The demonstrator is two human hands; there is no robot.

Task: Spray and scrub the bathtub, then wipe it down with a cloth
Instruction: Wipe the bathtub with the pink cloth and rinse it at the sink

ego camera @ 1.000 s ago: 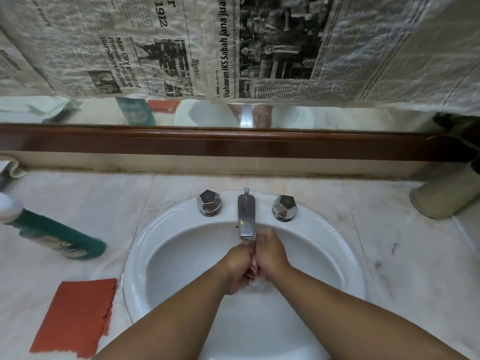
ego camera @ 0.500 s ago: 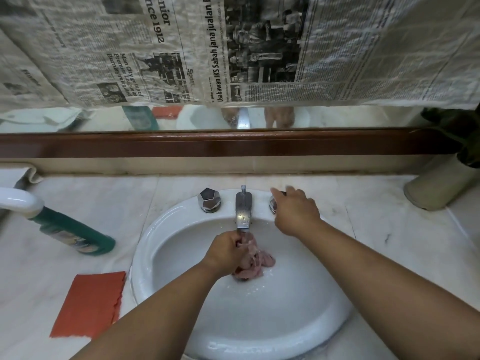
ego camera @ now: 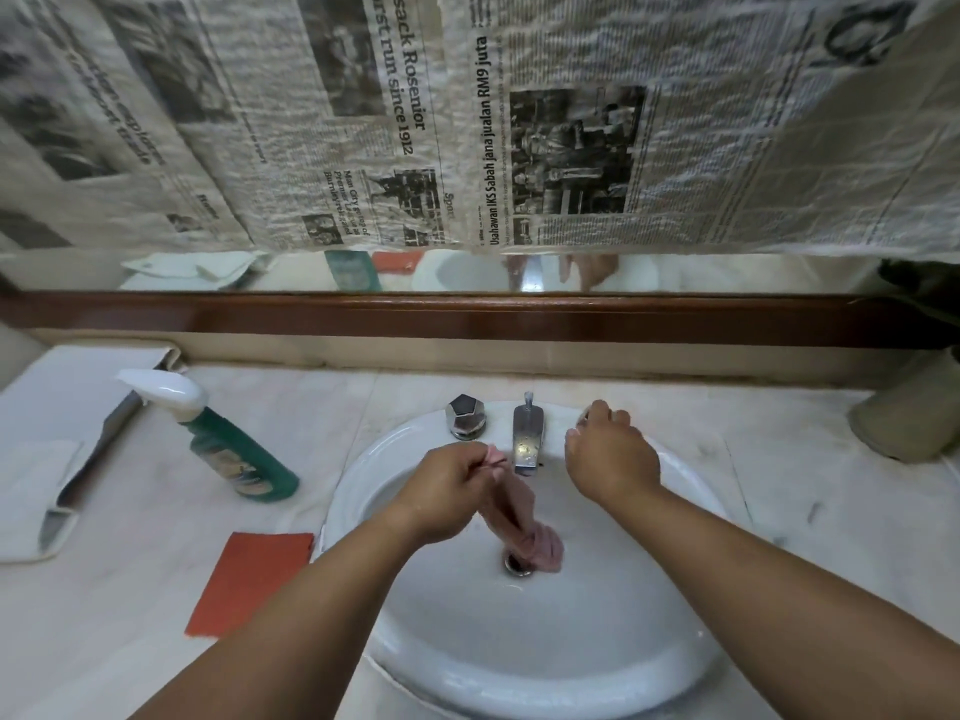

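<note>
The right hand (ego camera: 613, 459), centre right, lies curled over the sink's far rim beside the tap (ego camera: 527, 439). What is under it is hidden, so I cannot tell whether it grips anything. Newspaper (ego camera: 597, 122) covers most of the mirror, and a pot (ego camera: 914, 413) is cut off at the right edge. In the sink (ego camera: 345, 491), the left hand (ego camera: 452, 491) pinches the top of a pink cloth (ego camera: 524, 517), whose bunched lower end rests on the drain (ego camera: 514, 564). A spray bottle (ego camera: 234, 449) lies left of the sink.

pink cloth (ego camera: 524, 527) | white basin (ego camera: 545, 641) | green spray bottle (ego camera: 244, 459), white head | orange-red sheet (ego camera: 249, 579) | pale marbled counter (ego camera: 779, 459) | black-and-white newsprint (ego camera: 467, 122)
</note>
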